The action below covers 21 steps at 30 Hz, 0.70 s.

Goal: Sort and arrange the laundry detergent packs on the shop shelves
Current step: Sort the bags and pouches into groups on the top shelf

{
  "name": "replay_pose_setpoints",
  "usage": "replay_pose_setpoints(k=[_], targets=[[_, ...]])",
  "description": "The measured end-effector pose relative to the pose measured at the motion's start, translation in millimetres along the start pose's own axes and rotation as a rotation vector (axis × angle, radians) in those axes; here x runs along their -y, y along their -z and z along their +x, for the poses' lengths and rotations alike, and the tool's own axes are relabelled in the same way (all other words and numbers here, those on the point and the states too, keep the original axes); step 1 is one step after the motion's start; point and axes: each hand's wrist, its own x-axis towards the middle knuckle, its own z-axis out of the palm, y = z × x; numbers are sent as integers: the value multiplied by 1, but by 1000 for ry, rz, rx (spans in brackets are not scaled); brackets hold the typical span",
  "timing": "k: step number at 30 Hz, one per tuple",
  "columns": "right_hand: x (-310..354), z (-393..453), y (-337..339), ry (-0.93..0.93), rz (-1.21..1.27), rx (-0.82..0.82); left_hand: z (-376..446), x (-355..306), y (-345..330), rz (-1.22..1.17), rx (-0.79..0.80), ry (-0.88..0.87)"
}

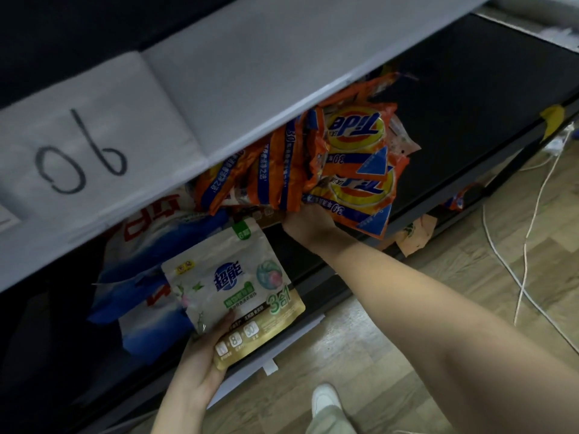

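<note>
My left hand [200, 361] grips the bottom edge of a white and gold detergent pouch [233, 286] with a blue logo, held in front of the low shelf. My right hand [308, 225] reaches under the grey shelf board and holds a bundle of orange Tide packs [360, 170], upside down to me, at their lower edge. More orange packs [250, 177] lie bunched to the left of that bundle. Blue and white detergent bags [147, 277] with red lettering are piled at the left, behind the pouch.
A grey shelf board [235, 73] with a paper marked "90" [81, 151] overhangs the packs. The dark lower shelf [470, 120] stretches to the right. White cables [529, 245] trail on the wooden floor; one orange pack [457, 200] lies under the shelf edge. A white shoe [326, 399] shows below.
</note>
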Motion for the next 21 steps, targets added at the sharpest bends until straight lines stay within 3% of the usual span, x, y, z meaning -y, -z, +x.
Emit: replay_pose_setpoints(k=[2,4,7,8,9,11,13,14,21], targets=[[0,5,-8,-36,164,-77,0,1,5,-26,14,-4],[-2,4,-4,-249,426,-108,1,0,11,-41,-13,-11],[-6,4,-11,-345,472,62,3,2,19,-47,-9,4],[-3,1,-1,-319,426,16,2,2,21,-52,-15,9],[2,0,6,-269,461,-129,3,3,24,-51,-15,17],[6,-1,2,-56,246,-208,1,3,29,-65,-8,21],[9,-6,3,-8,63,-25,-2,2,32,-86,-1,29],[9,-11,2,-19,36,-12,-3,1,33,-94,0,34],[24,-60,-19,21,137,-103,-11,0,40,-81,-37,77]])
